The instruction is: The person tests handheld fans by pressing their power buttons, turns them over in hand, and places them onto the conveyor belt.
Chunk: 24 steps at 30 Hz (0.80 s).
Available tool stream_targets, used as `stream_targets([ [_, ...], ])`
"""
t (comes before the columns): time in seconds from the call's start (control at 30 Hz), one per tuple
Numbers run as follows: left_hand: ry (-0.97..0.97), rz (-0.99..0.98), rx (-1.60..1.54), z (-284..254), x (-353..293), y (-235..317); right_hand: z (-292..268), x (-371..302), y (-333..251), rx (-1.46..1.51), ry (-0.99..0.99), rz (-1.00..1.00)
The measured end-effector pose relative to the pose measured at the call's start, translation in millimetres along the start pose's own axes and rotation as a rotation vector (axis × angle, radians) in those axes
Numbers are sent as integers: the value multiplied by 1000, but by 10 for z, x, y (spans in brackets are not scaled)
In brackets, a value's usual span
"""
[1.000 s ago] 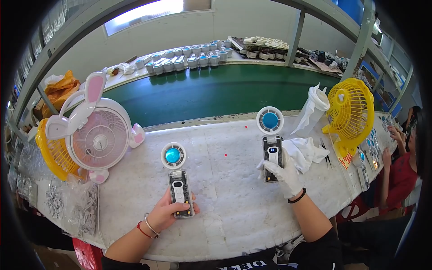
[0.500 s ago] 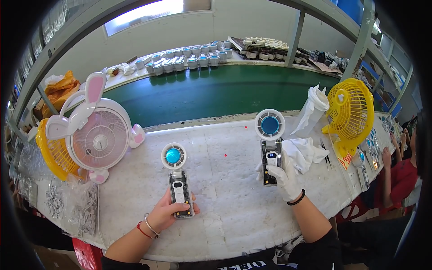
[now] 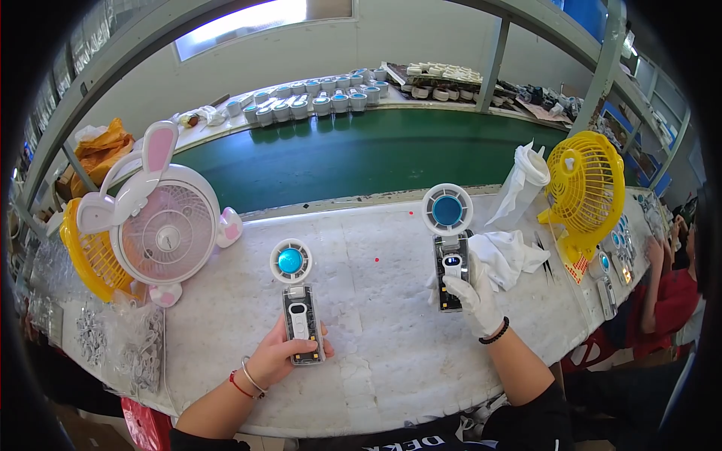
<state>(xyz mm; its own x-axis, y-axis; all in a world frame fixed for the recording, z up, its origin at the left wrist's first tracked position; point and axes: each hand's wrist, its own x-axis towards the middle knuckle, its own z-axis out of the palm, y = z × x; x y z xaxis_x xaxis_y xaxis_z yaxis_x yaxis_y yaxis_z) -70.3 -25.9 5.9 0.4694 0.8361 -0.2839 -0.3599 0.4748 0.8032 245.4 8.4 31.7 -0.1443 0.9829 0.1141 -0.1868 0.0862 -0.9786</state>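
My bare left hand (image 3: 280, 353) is closed around the dark, clear-cased handle of a handheld fan (image 3: 298, 319), thumb on the lower part of its white button strip. That fan's round white head has a blue centre and points away from me. In my white-gloved right hand (image 3: 475, 301) is a second handheld fan (image 3: 448, 214) of the same kind, held a little farther off. My right thumb lies on its white strip, where a small display is lit. Both fans are upright in view, above the white worktable (image 3: 376, 361).
A pink-and-white rabbit-eared fan (image 3: 167, 233) stands left, before a yellow fan (image 3: 94, 255). Another yellow fan (image 3: 587, 192) stands right, near a white cloth (image 3: 511, 255) and white roll (image 3: 523, 180). Beyond runs a green conveyor belt (image 3: 338, 154). A co-worker in red (image 3: 665, 301) sits right.
The fan in my right hand has shifted slightly left. My left hand and its fan are almost still. The co-worker's arm at the right has moved up.
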Motion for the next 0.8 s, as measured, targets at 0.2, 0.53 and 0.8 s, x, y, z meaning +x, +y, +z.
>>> stream_targets([
  [0.2, -4, -3, 3, -2, 14, -6, -9, -6, -16, 9, 10, -16],
  [0.53, 4, 7, -4, 24, -8, 6, -1, -8, -8, -62, 24, -16],
  [0.8, 2, -1, 1, 13, 1, 2, 15, -6, -3, 11, 18, -7],
])
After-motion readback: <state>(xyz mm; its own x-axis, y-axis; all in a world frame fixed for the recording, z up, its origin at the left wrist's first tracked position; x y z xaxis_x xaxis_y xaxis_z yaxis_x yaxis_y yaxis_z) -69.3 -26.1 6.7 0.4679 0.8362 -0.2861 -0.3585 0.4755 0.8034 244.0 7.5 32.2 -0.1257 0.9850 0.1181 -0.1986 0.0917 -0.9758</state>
